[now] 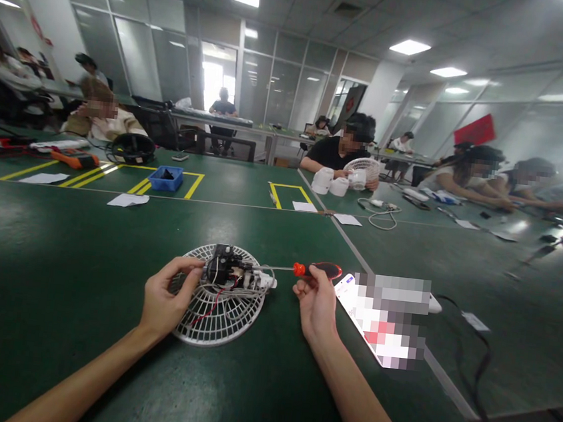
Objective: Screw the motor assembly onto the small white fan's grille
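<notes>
A white round fan grille [219, 328] lies flat on the green table, with a black fan motor [218, 268] and its wires on top. My left hand [172, 290] pinches the motor's left side between thumb and fingers. In my right hand [316, 298] is a screwdriver [300, 269] with a red and black handle, held almost level. Its thin shaft points left to the motor assembly; whether the tip sits in a screw is too small to tell. A white plastic part [267, 281] sticks out at the assembly's right end, just below the shaft.
Right of my right hand lies a lit phone or tablet [373, 341], partly blurred out. A black cable [484, 366] runs down the right side. Farther back are a blue bin [166, 179], paper slips [128, 199] and white housings [321, 180] before a person holding another grille [364, 166].
</notes>
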Motion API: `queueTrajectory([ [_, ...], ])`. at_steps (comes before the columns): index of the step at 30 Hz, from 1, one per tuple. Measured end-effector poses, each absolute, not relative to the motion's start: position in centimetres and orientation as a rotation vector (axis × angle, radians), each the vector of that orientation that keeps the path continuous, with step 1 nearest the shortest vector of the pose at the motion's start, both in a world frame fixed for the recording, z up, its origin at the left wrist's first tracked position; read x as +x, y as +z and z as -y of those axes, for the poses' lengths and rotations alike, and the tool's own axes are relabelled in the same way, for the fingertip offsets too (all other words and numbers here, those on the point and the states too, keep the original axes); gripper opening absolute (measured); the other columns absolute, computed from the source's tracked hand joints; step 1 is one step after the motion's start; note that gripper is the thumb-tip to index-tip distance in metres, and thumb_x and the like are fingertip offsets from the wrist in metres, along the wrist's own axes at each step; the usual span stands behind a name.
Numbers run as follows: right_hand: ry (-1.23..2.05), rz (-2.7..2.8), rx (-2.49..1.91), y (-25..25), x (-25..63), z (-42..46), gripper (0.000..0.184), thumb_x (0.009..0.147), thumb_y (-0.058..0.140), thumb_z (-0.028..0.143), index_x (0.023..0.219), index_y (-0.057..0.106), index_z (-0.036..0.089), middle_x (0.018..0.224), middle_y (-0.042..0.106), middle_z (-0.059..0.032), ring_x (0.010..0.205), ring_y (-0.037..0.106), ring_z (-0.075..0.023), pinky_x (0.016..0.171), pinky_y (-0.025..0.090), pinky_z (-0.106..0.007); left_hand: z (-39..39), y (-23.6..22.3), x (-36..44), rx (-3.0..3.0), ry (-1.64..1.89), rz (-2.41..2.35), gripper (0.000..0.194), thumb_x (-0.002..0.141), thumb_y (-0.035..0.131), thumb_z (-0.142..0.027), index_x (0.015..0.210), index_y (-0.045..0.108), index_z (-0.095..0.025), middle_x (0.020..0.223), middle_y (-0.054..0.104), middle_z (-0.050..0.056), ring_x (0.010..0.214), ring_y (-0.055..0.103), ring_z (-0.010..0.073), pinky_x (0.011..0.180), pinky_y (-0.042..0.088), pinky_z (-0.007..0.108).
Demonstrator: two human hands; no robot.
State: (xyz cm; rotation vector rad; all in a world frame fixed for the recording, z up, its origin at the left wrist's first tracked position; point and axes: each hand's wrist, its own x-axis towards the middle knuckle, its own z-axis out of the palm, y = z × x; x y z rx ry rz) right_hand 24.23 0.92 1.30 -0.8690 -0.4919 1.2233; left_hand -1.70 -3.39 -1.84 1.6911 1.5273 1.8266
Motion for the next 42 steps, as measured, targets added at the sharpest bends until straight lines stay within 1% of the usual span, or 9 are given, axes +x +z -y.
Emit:
queueTrajectory([
  [4,1.254,0.483,-0.880,1.21,24.22,-0.99,0.036,0.065,0.085,0.039,0.078,0.057,0.022,0.054,0.054,0.0080,0.047,0.045,-0.0089,0.047,0.037,-0.022,3.47,-1.58,-1.61,1.690,1.824,-1.523,0.022,0.089,0.067,-0.038,0.093,0.075,-0.018,0.088,0.074,0.004,0.077,0.068,0.0171,0.075,0.055,0.030],
  [9,1.248,0.417,-0.850,1.39,24.52,-0.87,0.026,0.060,0.075,0.029,0.080,0.059,0.022,0.073,0.068,0.0021,0.067,0.063,-0.0156,0.060,0.053,-0.028,3.58,-1.61,-1.59,1.683,1.831,-1.520,0.020,0.088,0.068,-0.037,0.093,0.075,-0.018,0.087,0.074,0.004,0.075,0.068,0.0161,0.073,0.054,0.028],
  [12,1.247,0.447,-0.857,1.37,24.46,-0.88,0.025,0.058,0.074,0.025,0.074,0.056,0.022,0.065,0.064,0.0045,0.057,0.058,-0.0130,0.055,0.049,-0.026,3.59,-1.62,-1.62,1.693,1.834,-1.522,0.021,0.088,0.067,-0.037,0.092,0.075,-0.018,0.086,0.074,0.003,0.075,0.068,0.0162,0.073,0.055,0.028],
  [15,1.235,0.491,-0.854,1.33,24.24,-0.90,0.029,0.062,0.080,0.030,0.075,0.055,0.022,0.054,0.055,0.0080,0.047,0.044,-0.0090,0.047,0.038,-0.022,3.53,-1.57,-1.65,1.694,1.832,-1.526,0.021,0.089,0.067,-0.037,0.092,0.075,-0.018,0.087,0.075,0.004,0.077,0.069,0.0164,0.074,0.055,0.028],
  [18,1.261,0.486,-0.860,1.42,24.14,-0.90,0.034,0.064,0.084,0.037,0.076,0.056,0.022,0.051,0.052,0.0086,0.046,0.040,-0.0083,0.045,0.034,-0.021,3.50,-1.52,-1.63,1.693,1.833,-1.524,0.019,0.089,0.067,-0.036,0.093,0.075,-0.019,0.087,0.074,0.003,0.076,0.068,0.0159,0.075,0.054,0.028],
  [25,1.263,0.415,-0.855,1.73,24.49,-0.73,0.026,0.064,0.073,0.032,0.085,0.062,0.022,0.073,0.069,0.0022,0.067,0.063,-0.0167,0.060,0.052,-0.029,3.48,-1.51,-1.54,1.690,1.837,-1.510,0.018,0.088,0.068,-0.035,0.093,0.074,-0.018,0.084,0.072,0.002,0.074,0.067,0.0155,0.074,0.053,0.027],
  [33,1.226,0.506,-0.902,1.39,24.05,-0.78,0.038,0.062,0.087,0.039,0.076,0.055,0.023,0.052,0.051,0.0086,0.047,0.042,-0.0093,0.046,0.034,-0.022,3.64,-1.33,-1.45,1.684,1.826,-1.523,0.019,0.088,0.068,-0.036,0.093,0.074,-0.018,0.086,0.074,0.003,0.075,0.067,0.0164,0.074,0.054,0.029],
  [39,1.267,0.459,-0.867,1.48,24.60,-0.64,0.033,0.063,0.074,0.036,0.090,0.062,0.022,0.074,0.069,0.0013,0.067,0.064,-0.0165,0.060,0.051,-0.028,3.64,-1.26,-1.41,1.682,1.829,-1.519,0.020,0.088,0.068,-0.036,0.092,0.074,-0.018,0.087,0.074,0.004,0.075,0.068,0.0169,0.075,0.054,0.029],
  [42,1.258,0.487,-0.860,1.48,24.52,-0.69,0.034,0.061,0.074,0.030,0.092,0.061,0.023,0.066,0.065,0.0044,0.056,0.057,-0.0137,0.056,0.048,-0.026,3.62,-1.31,-1.38,1.675,1.831,-1.519,0.019,0.088,0.068,-0.036,0.092,0.074,-0.018,0.086,0.074,0.003,0.076,0.068,0.0163,0.074,0.054,0.028],
])
